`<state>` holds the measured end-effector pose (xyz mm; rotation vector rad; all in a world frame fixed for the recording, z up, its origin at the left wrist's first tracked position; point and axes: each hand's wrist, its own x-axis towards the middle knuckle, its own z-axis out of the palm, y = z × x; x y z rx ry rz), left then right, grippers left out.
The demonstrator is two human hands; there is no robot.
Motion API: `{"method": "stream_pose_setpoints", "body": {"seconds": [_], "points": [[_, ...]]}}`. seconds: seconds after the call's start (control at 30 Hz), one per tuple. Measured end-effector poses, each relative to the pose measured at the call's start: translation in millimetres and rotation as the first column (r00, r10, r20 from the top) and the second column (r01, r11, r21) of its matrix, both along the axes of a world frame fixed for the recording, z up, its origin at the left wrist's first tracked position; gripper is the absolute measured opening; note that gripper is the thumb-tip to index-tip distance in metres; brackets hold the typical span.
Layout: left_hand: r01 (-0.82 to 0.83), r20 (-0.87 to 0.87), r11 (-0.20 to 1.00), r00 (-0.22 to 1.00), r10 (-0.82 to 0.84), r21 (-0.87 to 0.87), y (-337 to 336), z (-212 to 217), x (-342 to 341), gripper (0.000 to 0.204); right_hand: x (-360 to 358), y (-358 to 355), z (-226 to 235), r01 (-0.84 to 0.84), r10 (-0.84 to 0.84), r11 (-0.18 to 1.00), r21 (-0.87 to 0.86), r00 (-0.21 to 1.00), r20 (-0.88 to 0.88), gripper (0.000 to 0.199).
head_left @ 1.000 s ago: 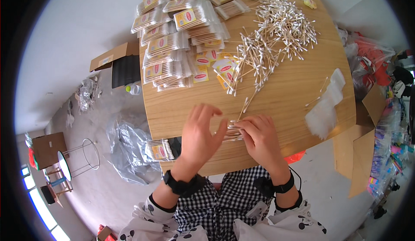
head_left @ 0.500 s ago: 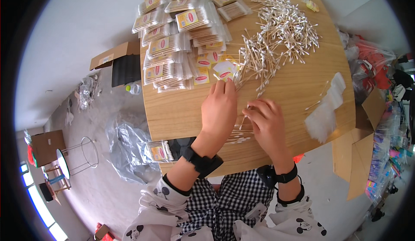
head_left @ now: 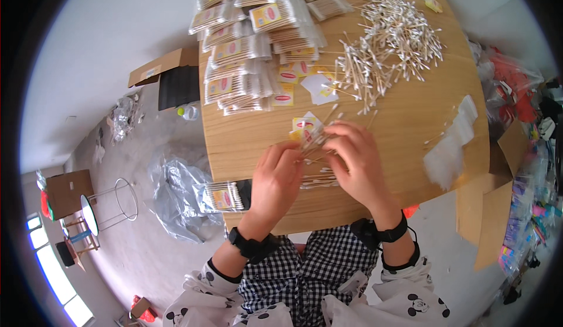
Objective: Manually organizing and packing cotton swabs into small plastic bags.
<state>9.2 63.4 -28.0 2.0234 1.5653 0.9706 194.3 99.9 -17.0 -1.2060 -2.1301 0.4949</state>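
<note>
My left hand [head_left: 278,177] is closed, its fingertips pinching small yellow-and-white printed cards [head_left: 306,122] together with a few cotton swabs. Just to the right, my right hand [head_left: 358,163] curls its thumb and fingers around cotton swabs [head_left: 319,142] lying across the gap between the hands; its fingertips are partly hidden and slightly blurred. Under the hands, a small row of cotton swabs [head_left: 319,179] lies on the wooden table [head_left: 246,151]. Farther away is a big loose heap of cotton swabs [head_left: 404,34], with more printed cards [head_left: 284,95] left of it.
Stacked clear packs of swabs [head_left: 234,51] fill the far left of the table. Another pack [head_left: 223,197] is at the near left edge. Thin clear plastic sleeves [head_left: 446,157] lie at the right. Cardboard boxes [head_left: 484,221] stand beyond the right edge.
My left hand has drawn back from the card pile toward me, and cards now show between my hands. My right hand has moved slightly up and left, toward the left fingertips.
</note>
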Motion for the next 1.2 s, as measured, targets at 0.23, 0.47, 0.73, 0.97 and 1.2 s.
{"method": "stream_pose_setpoints", "body": {"seconds": [0.23, 0.47, 0.73, 0.97, 1.2], "points": [[-0.048, 0.044, 0.998, 0.998, 0.046, 0.043, 4.6, -5.1, 3.5, 0.014, -19.7, 34.8, 10.3, -0.09, 0.08, 0.995, 0.044, 0.977, 0.199, 0.017], [0.003, 0.071, 1.0, 0.997, -0.004, 0.014, 2.6, -3.5, 0.5, 0.014, -18.5, 45.7, 6.7, -0.167, 0.149, 0.985, 0.044, 0.953, 0.264, 0.016], [0.042, 0.1, 0.996, 0.994, -0.035, -0.073, -4.1, -1.9, -6.6, 0.016, -0.8, 49.4, 8.5, -0.068, 0.046, 0.995, 0.069, 0.958, 0.283, 0.043], [0.205, -0.041, 0.976, 0.977, -0.208, -0.078, 0.1, 11.3, 1.5, 0.061, 25.9, 5.1, 13.9, -0.133, 0.175, 0.981, -0.138, 0.916, 0.36, 0.044], [0.247, -0.13, 0.968, 0.96, -0.249, -0.031, -17.9, 3.8, 6.1, 0.058, 47.3, -17.5, 20.4, -0.059, 0.107, 0.981, -0.183, 0.96, 0.26, 0.046]]}}
